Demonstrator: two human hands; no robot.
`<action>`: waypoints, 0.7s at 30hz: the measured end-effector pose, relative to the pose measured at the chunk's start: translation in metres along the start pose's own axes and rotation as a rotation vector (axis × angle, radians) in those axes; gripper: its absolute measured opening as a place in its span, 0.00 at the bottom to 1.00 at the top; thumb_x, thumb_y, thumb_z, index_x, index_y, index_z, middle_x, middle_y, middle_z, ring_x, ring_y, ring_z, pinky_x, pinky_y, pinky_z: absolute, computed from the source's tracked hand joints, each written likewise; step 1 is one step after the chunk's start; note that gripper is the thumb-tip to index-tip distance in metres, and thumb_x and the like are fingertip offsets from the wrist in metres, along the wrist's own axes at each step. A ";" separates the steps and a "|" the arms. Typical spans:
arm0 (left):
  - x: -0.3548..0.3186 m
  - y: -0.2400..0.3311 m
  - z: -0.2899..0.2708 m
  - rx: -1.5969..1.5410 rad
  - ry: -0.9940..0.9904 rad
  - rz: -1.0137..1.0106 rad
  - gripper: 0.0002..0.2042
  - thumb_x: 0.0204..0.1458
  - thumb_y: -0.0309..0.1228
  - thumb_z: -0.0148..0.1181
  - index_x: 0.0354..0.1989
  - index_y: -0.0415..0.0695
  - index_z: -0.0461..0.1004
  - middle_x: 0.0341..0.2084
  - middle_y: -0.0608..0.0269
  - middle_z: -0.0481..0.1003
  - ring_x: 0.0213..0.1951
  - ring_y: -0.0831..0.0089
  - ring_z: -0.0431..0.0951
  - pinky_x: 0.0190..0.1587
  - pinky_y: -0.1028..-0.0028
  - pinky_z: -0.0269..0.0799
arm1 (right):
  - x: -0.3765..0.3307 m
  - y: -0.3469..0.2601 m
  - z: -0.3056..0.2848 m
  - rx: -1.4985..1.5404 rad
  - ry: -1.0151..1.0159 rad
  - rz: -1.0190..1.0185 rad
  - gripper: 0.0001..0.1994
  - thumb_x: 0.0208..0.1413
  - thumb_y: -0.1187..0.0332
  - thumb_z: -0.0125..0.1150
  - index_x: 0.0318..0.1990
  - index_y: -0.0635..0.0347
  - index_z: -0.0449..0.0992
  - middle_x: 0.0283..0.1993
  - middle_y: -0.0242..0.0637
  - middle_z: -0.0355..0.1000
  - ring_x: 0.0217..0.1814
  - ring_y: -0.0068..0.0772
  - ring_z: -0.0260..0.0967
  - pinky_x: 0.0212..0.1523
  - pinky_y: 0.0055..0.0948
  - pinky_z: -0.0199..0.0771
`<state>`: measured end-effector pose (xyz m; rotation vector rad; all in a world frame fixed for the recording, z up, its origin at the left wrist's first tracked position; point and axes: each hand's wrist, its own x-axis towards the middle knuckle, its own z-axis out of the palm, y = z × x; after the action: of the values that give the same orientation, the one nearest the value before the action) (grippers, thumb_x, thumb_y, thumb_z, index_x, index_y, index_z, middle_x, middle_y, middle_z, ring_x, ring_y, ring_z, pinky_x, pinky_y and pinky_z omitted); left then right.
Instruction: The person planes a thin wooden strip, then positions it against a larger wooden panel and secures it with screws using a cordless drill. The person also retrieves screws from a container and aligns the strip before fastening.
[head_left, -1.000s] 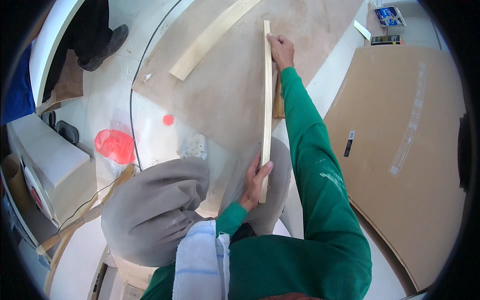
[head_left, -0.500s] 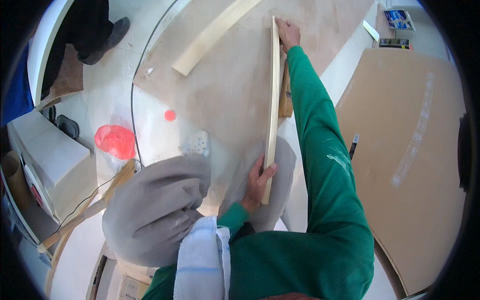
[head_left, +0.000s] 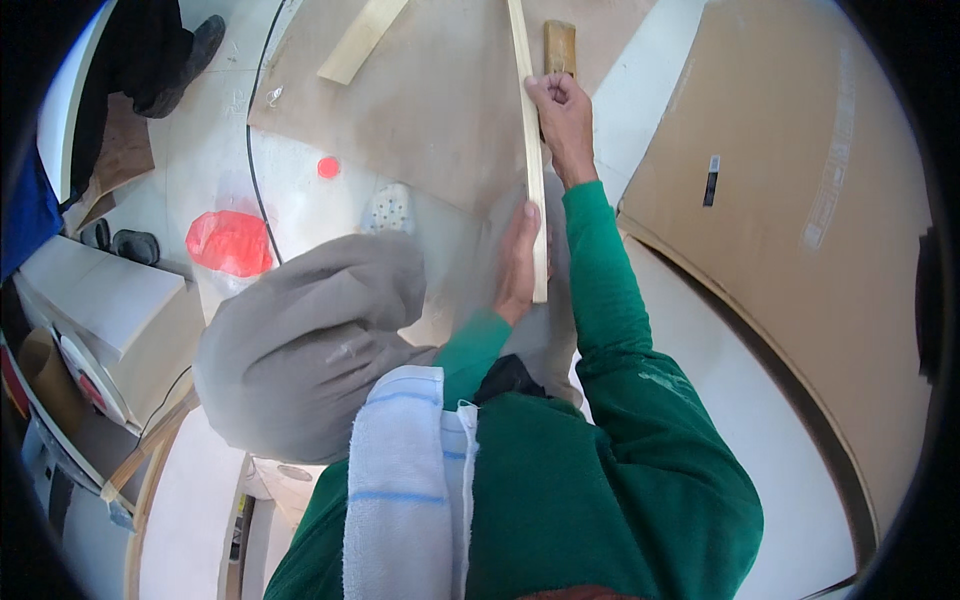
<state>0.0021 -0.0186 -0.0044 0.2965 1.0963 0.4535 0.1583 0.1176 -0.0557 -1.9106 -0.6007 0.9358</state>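
A long pale wooden strip runs away from me over my lap, its far end cut off by the top of the picture. Near its close end, my left hand grips it, thumb along the left side and fingers mostly hidden underneath. My right hand is closed, with its curled fingertips against the strip's right edge farther up. A dark sliver shows below those fingers, but I cannot make out what it is. Just beyond the right hand lies a brown wooden block, or a handle of that shape.
Another pale wooden strip lies on the brown board ahead. A large cardboard sheet with a marker-like object is on the right. Left are a red plastic bag, a black cable and another person's shoe.
My right hand has come from the strip's far end toward me along its edge. The left hand and strip sit higher in the picture, and the view has shifted.
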 end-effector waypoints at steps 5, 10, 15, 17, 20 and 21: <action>0.004 -0.007 -0.004 -0.045 -0.014 -0.039 0.35 0.73 0.71 0.42 0.40 0.48 0.73 0.22 0.69 0.69 0.18 0.77 0.69 0.19 0.72 0.64 | -0.077 0.002 -0.023 -0.037 0.012 -0.015 0.15 0.67 0.59 0.74 0.41 0.64 0.81 0.32 0.29 0.77 0.35 0.22 0.71 0.39 0.29 0.75; 0.003 -0.005 -0.004 -0.079 -0.057 -0.021 0.32 0.77 0.66 0.41 0.52 0.45 0.75 0.31 0.68 0.73 0.25 0.78 0.72 0.23 0.72 0.68 | -0.133 0.003 -0.042 0.005 -0.029 -0.021 0.11 0.68 0.64 0.73 0.46 0.65 0.82 0.33 0.30 0.78 0.36 0.20 0.72 0.39 0.27 0.75; -0.001 -0.010 0.005 -0.117 -0.007 0.094 0.35 0.77 0.65 0.41 0.56 0.41 0.77 0.36 0.65 0.78 0.32 0.76 0.78 0.30 0.73 0.73 | -0.186 0.001 -0.057 0.025 -0.019 0.061 0.10 0.69 0.67 0.72 0.48 0.65 0.82 0.37 0.31 0.80 0.37 0.18 0.74 0.39 0.25 0.76; 0.000 -0.011 0.004 -0.141 0.003 0.088 0.35 0.78 0.64 0.41 0.57 0.40 0.78 0.38 0.64 0.79 0.35 0.76 0.79 0.33 0.73 0.75 | -0.203 0.000 -0.064 0.048 -0.022 0.069 0.09 0.68 0.68 0.71 0.49 0.65 0.83 0.39 0.31 0.81 0.37 0.19 0.75 0.39 0.25 0.77; 0.002 -0.012 0.003 -0.179 -0.005 0.078 0.34 0.78 0.63 0.42 0.56 0.40 0.78 0.39 0.63 0.79 0.37 0.75 0.81 0.35 0.72 0.77 | -0.214 -0.002 -0.070 0.067 -0.021 0.125 0.09 0.67 0.69 0.72 0.48 0.65 0.83 0.39 0.32 0.81 0.37 0.19 0.76 0.39 0.26 0.78; 0.003 -0.013 0.004 -0.169 -0.022 0.075 0.33 0.78 0.63 0.42 0.55 0.41 0.78 0.39 0.63 0.79 0.38 0.75 0.81 0.36 0.72 0.77 | -0.213 -0.002 -0.070 0.072 -0.020 0.148 0.09 0.67 0.69 0.72 0.48 0.65 0.83 0.38 0.32 0.81 0.37 0.20 0.76 0.39 0.26 0.78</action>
<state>0.0092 -0.0285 -0.0105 0.1933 1.0211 0.6047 0.0877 -0.0694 0.0457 -1.9030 -0.4362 1.0569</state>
